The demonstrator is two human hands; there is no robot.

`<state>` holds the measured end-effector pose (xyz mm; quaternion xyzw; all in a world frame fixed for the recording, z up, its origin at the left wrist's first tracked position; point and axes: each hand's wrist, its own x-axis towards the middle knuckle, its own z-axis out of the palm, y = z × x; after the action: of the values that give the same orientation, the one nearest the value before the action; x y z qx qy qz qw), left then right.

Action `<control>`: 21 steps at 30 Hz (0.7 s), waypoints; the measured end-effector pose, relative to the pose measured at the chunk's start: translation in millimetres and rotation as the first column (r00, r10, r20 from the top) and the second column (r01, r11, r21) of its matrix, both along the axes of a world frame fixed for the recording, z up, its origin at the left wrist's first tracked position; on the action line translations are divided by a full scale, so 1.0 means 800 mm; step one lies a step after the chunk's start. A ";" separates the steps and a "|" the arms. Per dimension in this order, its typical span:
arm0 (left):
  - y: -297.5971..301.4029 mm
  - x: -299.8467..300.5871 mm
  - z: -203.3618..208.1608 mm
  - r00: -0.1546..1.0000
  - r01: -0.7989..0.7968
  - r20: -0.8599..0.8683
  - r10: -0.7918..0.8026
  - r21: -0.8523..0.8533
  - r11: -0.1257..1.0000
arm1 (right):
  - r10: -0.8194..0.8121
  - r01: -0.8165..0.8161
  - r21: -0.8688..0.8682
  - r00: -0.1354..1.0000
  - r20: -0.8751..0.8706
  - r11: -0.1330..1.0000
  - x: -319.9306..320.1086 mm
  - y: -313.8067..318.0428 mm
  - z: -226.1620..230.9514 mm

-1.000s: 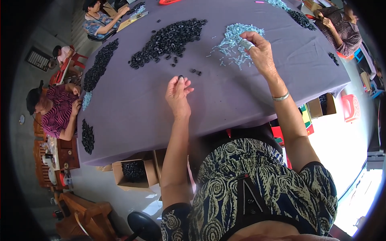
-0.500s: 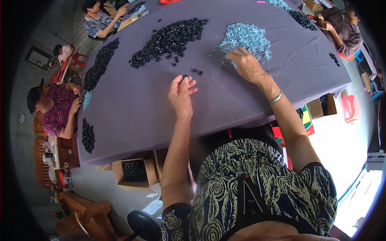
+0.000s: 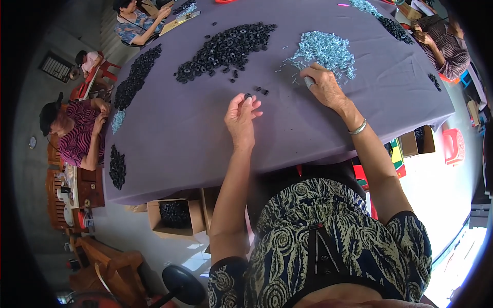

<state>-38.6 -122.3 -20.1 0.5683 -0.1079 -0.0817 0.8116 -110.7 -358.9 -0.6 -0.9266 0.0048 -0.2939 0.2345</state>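
My left hand (image 3: 240, 123) is raised over the table, pinching a small black ring-shaped part (image 3: 248, 96) between thumb and forefinger, the other fingers loosely bent. My right hand (image 3: 328, 91) is at the near edge of a heap of small, shiny pale-blue pieces (image 3: 326, 49), its fingers bent down and drawn together. Whatever its fingertips hold is hidden, and a grey covering wraps one finger. Left of this heap spreads a larger pile of black ring-shaped parts (image 3: 226, 49). A few loose black parts (image 3: 262, 91) lie between my hands.
A purple-grey cloth (image 3: 179, 149) covers the table. Other people sit at its left (image 3: 82, 128), far left (image 3: 136, 23) and right (image 3: 441, 46), near more piles of parts. Below the front edge stands a cardboard box (image 3: 154, 218) of black parts; a red stool (image 3: 453, 146) is at right.
The whole view has shifted slightly. My right hand's fingers have curled in more at the edge of the pale-blue heap. My left hand keeps its pinch on the black part.
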 end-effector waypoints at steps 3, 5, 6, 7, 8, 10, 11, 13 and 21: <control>0.000 -0.001 0.001 0.999 0.030 0.012 -0.030 -0.001 1.000 | 0.005 0.005 0.253 0.999 -0.040 0.967 -0.001 0.007 0.008; 0.000 -0.001 0.001 0.999 0.039 0.010 -0.039 0.003 0.999 | 0.006 0.003 0.347 1.000 -0.025 0.938 0.001 0.006 0.008; 0.001 -0.001 0.000 0.999 0.050 0.021 -0.050 -0.005 0.999 | 0.008 0.001 0.348 1.000 -0.025 0.938 0.001 0.006 0.008; 0.002 -0.001 0.000 0.998 0.060 0.031 -0.060 -0.012 0.998 | 0.018 0.004 0.403 0.999 -0.051 0.915 0.001 0.006 0.009; 0.001 -0.001 0.000 0.998 0.061 0.030 -0.061 -0.012 0.998 | 0.027 0.011 0.457 0.997 -0.076 0.889 0.000 0.004 0.009; 0.001 -0.001 0.000 0.997 0.075 0.031 -0.074 -0.022 0.997 | 0.050 -0.021 0.514 0.998 -0.041 0.857 0.003 -0.001 0.002; 0.001 -0.001 0.001 0.997 0.075 0.030 -0.074 -0.022 0.997 | 0.071 -0.056 0.569 0.997 -0.004 0.821 0.005 -0.001 0.001; 0.000 -0.003 0.002 0.994 0.098 0.042 -0.097 -0.024 0.995 | 0.101 -0.091 0.605 0.995 0.017 0.791 0.005 -0.001 -0.001; -0.004 -0.003 0.001 0.997 0.054 0.051 -0.053 -0.013 0.998 | 0.196 -0.147 0.671 0.981 0.002 0.727 0.002 0.012 0.007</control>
<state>-41.0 -125.1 -19.1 0.5611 -0.1441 -0.0882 0.8103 -109.1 -349.6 5.3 -0.7871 0.0321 -0.2175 0.5762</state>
